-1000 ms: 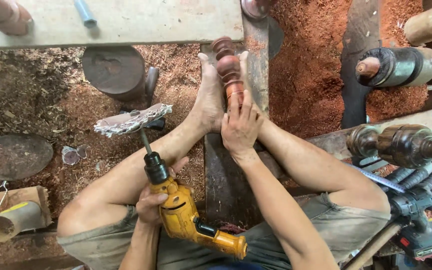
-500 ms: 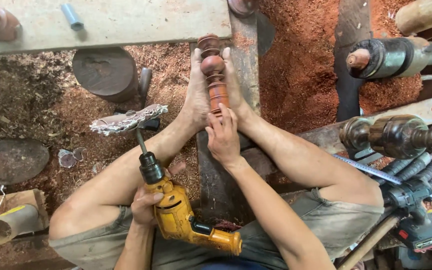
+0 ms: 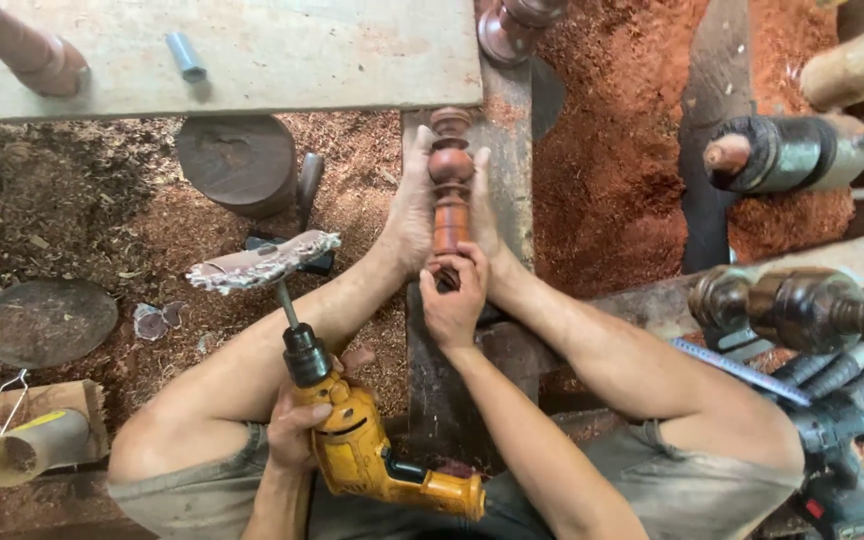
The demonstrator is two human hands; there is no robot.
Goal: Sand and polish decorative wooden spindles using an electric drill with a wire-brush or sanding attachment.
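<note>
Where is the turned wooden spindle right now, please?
In the head view, just above centre, the turned wooden spindle lies clamped between both bare feet, with the right hand gripping its near end.

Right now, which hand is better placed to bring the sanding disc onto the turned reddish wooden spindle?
Left. The left hand holds the yellow electric drill carrying the frayed disc; the right hand is busy gripping the spindle.

one yellow drill (image 3: 372, 455), two hands (image 3: 452, 305), two feet (image 3: 414, 205)

The right hand (image 3: 455, 300) grips the near end of a turned wooden spindle (image 3: 449, 190) clamped between both bare feet (image 3: 410, 210). The left hand (image 3: 297, 430) holds a yellow drill (image 3: 362, 450), its ragged sanding disc (image 3: 262, 262) raised over sawdust.
</note>
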